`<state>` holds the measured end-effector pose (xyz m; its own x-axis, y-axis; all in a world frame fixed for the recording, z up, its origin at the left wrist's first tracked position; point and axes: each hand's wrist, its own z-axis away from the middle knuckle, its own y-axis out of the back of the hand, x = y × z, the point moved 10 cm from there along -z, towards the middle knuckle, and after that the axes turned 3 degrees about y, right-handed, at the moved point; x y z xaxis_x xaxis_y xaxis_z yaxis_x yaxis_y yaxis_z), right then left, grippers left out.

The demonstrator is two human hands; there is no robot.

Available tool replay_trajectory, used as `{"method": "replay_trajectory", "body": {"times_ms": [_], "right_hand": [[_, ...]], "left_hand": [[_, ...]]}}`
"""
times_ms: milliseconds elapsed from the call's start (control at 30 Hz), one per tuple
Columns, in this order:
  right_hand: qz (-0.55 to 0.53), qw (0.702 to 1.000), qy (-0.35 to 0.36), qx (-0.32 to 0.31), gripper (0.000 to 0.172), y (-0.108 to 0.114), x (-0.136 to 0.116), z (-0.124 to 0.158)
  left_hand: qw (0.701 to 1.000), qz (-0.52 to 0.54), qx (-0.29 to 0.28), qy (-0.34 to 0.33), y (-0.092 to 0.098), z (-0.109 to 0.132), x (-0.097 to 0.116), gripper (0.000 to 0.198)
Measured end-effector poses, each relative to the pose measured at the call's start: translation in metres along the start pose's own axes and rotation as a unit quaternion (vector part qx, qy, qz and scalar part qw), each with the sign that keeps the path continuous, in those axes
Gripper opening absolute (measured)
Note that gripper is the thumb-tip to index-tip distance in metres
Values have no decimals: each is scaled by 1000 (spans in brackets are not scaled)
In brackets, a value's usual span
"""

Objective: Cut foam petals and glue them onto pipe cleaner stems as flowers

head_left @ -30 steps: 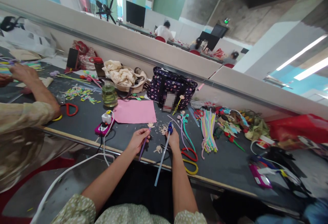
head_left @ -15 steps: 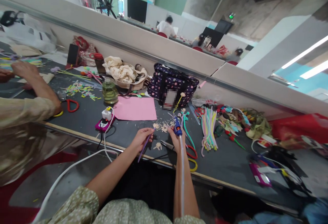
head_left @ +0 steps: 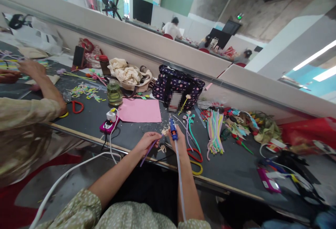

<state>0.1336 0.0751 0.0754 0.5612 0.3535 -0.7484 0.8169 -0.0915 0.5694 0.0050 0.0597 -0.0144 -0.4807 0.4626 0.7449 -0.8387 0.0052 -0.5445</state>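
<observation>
My left hand [head_left: 147,144] pinches a purple pipe-cleaner stem [head_left: 148,154] with a cream flower head [head_left: 164,131] at its upper end. In my right hand [head_left: 181,140] is a blue hot glue gun [head_left: 173,129], its nozzle pointing away from me. A long pale stick or cord [head_left: 179,173] runs from the gun's rear along my forearm. The flower is close to the right fingers; whether they touch it I cannot tell. Cream petal pieces [head_left: 162,148] lie on the dark table just below. Scissors with red and yellow handles [head_left: 197,167] rest beside my right wrist, their blades partly hidden.
Pink paper [head_left: 140,110], a green jar [head_left: 114,94] and a power strip [head_left: 107,126] with a white cable lie to the left. A dotted bag [head_left: 164,82] stands behind. Pipe cleaners [head_left: 215,131] are bundled at right. A co-worker's arm [head_left: 51,92] is at far left.
The glue gun in my right hand has moved left and tipped, coming nearer the flower. My left hand has shifted slightly right with the stem.
</observation>
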Motion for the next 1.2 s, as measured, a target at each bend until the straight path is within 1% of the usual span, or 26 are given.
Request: {"method": "replay_trajectory", "body": {"times_ms": [267,400,567,800,967,1200], "right_hand": [[38,998,41,2,11,4,-21,5],[58,997,53,-25,8,2,-29,6],[83,993,81,-37,7,-1,-31,7],[110,987,112,-21,8,0,-38,9],[113,986,119,-28,11,-1,-40,9],[90,989,115,-28,8,-2,-41,9]], "left_hand": [[1000,-6,-6,-9,-4,4,3,22],[1000,-9,-4,-12,-3,4,4,23],[1000,-16,-10,-21,-4,3,4,23],[999,-18,-13,-26,-5,6,6,24],[999,-21,-15,-28,-6,6,7,23],[999,-19,-16,-32,-5,6,9,26]]}}
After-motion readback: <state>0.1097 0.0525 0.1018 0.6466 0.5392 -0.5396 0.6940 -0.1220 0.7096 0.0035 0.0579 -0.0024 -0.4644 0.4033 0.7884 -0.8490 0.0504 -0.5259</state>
